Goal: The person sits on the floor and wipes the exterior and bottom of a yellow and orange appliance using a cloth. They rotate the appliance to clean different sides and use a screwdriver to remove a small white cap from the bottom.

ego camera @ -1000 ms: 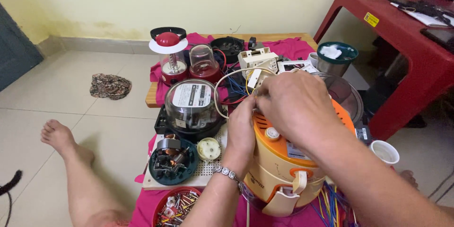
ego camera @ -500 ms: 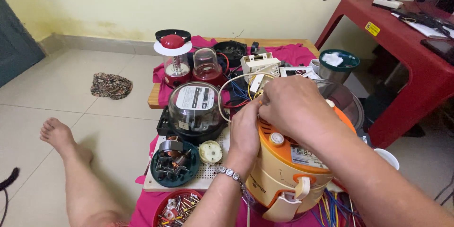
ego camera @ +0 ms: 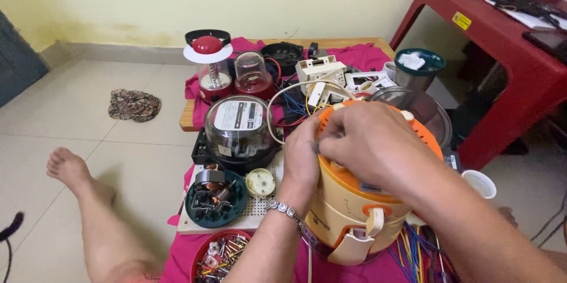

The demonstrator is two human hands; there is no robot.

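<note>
- My right hand (ego camera: 378, 141) lies curled over the orange top of the cream and orange appliance (ego camera: 360, 212), fingers bent onto its lid; what they pinch is hidden, so I cannot tell.
- My left hand (ego camera: 302, 156) presses against the appliance's left flank, fingers at the rim, bracing it.
- The appliance stands upright at the near edge of the low table (ego camera: 188, 119), right under both hands, its long axis vertical.
- The right hand is on top, so nearer the lid.
- The round glass-domed meter (ego camera: 239, 123) sits just left of it.
</note>
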